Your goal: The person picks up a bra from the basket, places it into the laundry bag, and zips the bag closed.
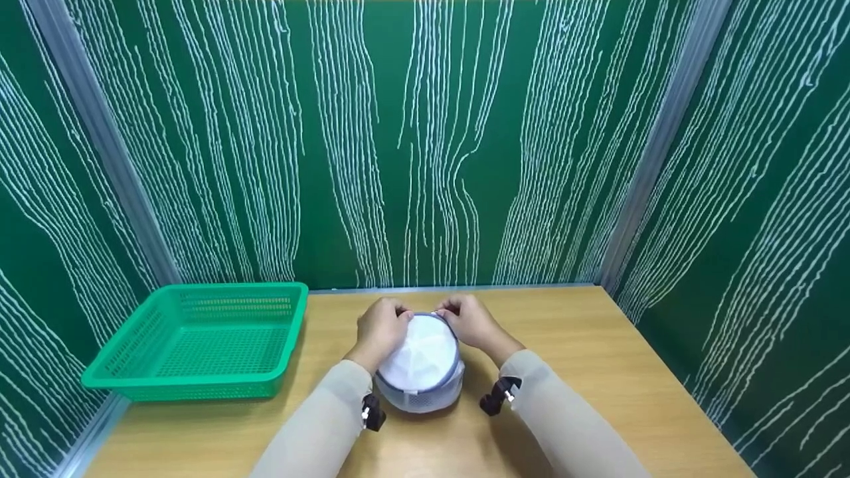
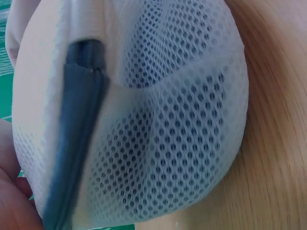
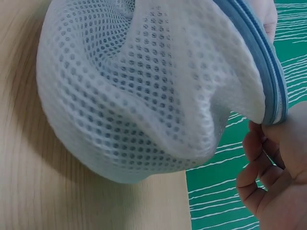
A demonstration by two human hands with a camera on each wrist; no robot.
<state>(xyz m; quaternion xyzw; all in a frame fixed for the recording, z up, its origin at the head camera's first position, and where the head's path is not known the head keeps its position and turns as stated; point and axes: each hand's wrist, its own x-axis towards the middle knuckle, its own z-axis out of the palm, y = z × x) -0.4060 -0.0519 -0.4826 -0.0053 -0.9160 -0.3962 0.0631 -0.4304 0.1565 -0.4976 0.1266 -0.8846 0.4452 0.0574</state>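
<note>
A white mesh laundry bag (image 1: 420, 355), round and with a blue-grey zipper (image 3: 274, 72) round its top rim, stands tilted on the table between both hands. The left hand (image 1: 383, 330) pinches the far left of the rim; in the left wrist view its fingers (image 2: 14, 201) show only partly behind the bag. At the far right of the rim, the right hand (image 1: 470, 322) pinches the zippered edge with thumb and finger, its other fingers (image 3: 252, 187) curled below. Whether the zipper is fully closed, I cannot tell. The side mesh sags in soft folds.
A green plastic basket (image 1: 192, 383) with slotted walls stands at the left of the wooden table (image 1: 564, 372). Green panels (image 1: 465, 166) with white wavy lines rise behind and beside the table. Dark camera mounts (image 1: 374, 411) sit on both wrists.
</note>
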